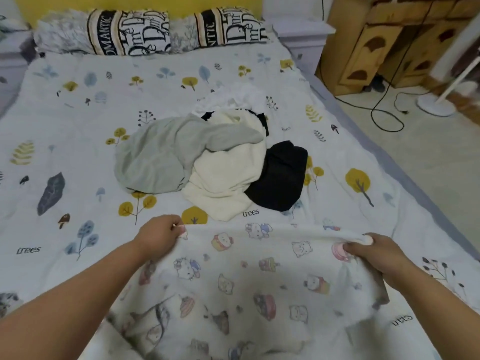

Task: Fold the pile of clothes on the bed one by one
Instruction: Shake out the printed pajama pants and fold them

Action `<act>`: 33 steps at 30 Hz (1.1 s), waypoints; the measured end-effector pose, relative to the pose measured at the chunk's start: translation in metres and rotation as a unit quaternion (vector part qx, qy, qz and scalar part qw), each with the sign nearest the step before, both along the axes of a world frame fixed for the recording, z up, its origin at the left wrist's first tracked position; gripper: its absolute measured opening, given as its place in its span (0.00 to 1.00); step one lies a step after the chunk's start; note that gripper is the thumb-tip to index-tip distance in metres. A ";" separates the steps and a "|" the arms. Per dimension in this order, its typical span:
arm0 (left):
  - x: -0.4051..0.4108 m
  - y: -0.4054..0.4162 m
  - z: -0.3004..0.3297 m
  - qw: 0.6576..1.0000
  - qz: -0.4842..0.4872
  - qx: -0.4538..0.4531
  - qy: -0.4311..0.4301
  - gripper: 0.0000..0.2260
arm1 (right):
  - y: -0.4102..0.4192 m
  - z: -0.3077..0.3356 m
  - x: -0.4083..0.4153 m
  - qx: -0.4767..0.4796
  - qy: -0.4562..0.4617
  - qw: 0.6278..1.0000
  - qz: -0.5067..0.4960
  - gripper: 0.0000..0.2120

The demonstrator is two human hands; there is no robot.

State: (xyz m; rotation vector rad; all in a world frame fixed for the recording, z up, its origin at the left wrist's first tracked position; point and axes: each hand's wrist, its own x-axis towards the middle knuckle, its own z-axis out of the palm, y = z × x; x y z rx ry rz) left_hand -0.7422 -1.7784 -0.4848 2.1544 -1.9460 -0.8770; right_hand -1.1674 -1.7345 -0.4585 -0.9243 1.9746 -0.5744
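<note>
Item, left hand (159, 236): at 7 o'clock of the view, fingers curled and pinching the far left corner of the cartoon-print garment (233, 287). Item, cartoon-print garment: white cloth with small animal and cake figures, spread over the near part of the bed at 6 o'clock, its far edge stretched nearly straight between the two hands, its near part running out of view at the bottom. Item, bedsheet (78, 126): pale, printed with trees, leaves, mushrooms and the word "trees", covering the whole bed. Item, pile of clothes (207, 157): at the centre of the view, just beyond the held garment's far edge and apart from it; it holds, left to right, a grey garment (155, 157) at 9 o'clock of the pile, a cream garment (223, 183) lying partly under the grey one, a white garment (241, 97) at 12 o'clock of the pile, and a black garment (280, 175) at 3 o'clock, touching the cream one. Item, two lettered pillows (130, 32) at 12 o'clock, against the yellow wall. Item, right hand (371, 252): at 4 o'clock, fingers closed round a bunched far right corner of the same garment. Item, wooden cabinet (389, 48), black cable (384, 118) and white fan base (436, 105) on the floor at 2 o'clock, beside the bed.
</note>
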 end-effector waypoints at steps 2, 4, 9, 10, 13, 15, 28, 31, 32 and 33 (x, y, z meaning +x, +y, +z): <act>-0.005 -0.015 -0.014 1.000 0.003 -0.016 -0.014 0.09 | -0.019 -0.017 -0.002 -0.029 0.026 0.999 0.000 0.06; -0.009 -0.027 -0.026 0.998 0.016 -0.057 -0.028 0.08 | -0.038 -0.033 -0.002 -0.075 0.058 0.995 -0.013 0.07; -0.030 -0.039 -0.060 0.978 0.021 -0.141 -0.152 0.12 | -0.066 -0.071 -0.001 -0.027 0.128 0.991 -0.022 0.25; -0.037 -0.039 -0.067 0.978 0.003 -0.135 -0.158 0.13 | -0.065 -0.077 -0.001 0.017 0.139 0.990 -0.008 0.27; -0.060 -0.039 -0.087 0.983 -0.061 -0.098 -0.143 0.15 | -0.052 -0.093 -0.009 0.080 0.176 0.980 0.045 0.25; -0.073 -0.043 -0.096 0.982 -0.079 -0.078 -0.153 0.16 | -0.044 -0.098 -0.014 0.101 0.149 0.982 0.059 0.25; -0.165 -0.050 -0.085 0.961 -0.102 -0.241 -0.087 0.07 | -0.051 -0.078 -0.107 0.019 0.305 0.952 -0.035 0.19; -0.192 -0.042 -0.090 0.972 -0.077 -0.189 -0.113 0.19 | -0.050 -0.084 -0.101 -0.022 0.352 0.933 -0.066 0.20; -0.198 -0.034 -0.087 0.969 -0.082 -0.206 -0.109 0.21 | -0.050 -0.083 -0.090 -0.080 0.380 0.920 -0.055 0.21; -0.204 -0.026 -0.085 0.958 -0.103 -0.244 -0.108 0.22 | -0.049 -0.083 -0.074 -0.146 0.398 0.905 -0.032 0.23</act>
